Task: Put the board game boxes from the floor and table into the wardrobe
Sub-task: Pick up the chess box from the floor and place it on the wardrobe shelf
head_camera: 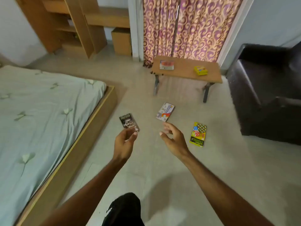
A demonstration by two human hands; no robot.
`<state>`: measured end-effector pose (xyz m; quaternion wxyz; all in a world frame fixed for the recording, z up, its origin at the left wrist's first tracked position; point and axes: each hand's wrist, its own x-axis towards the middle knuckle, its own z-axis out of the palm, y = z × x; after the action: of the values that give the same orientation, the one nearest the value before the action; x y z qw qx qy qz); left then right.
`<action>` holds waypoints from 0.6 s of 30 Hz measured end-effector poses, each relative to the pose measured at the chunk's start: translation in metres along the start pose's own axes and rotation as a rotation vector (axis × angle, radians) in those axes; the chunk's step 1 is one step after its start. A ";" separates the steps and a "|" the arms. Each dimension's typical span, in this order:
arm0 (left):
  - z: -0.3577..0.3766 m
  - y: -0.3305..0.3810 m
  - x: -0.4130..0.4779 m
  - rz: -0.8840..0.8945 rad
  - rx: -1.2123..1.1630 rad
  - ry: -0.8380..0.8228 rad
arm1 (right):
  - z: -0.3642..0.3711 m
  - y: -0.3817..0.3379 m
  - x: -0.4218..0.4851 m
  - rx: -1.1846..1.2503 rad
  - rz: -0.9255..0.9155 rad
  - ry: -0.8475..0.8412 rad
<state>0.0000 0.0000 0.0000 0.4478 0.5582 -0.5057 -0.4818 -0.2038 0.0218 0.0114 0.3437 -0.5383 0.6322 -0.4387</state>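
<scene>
A black-clad knee point(123, 209) is showing below; left hand point(124, 144) and right hand point(172, 141) are hovering empty, fingers loose, poised for the floor's dark box point(129, 123), white box point(165, 112), yellow box point(198, 134); two more are waiting on the table point(184, 70).

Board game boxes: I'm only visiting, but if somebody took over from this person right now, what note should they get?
Left hand and right hand: both open and empty, held out over the floor.
On the floor: dark box, white box, yellow dice box.
On the table: orange-and-white box, small yellow box.
Done: none picked up yet.
Left: carry all five to the wooden wardrobe at the back left.
</scene>
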 end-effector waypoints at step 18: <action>-0.060 -0.075 0.300 -0.307 0.117 0.066 | 0.165 0.047 0.289 -0.106 0.255 -0.256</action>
<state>0.0767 -0.2911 -0.0919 0.3520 0.6696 -0.4269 -0.4955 -0.1249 -0.2909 -0.0837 0.4453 -0.5227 0.6687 -0.2853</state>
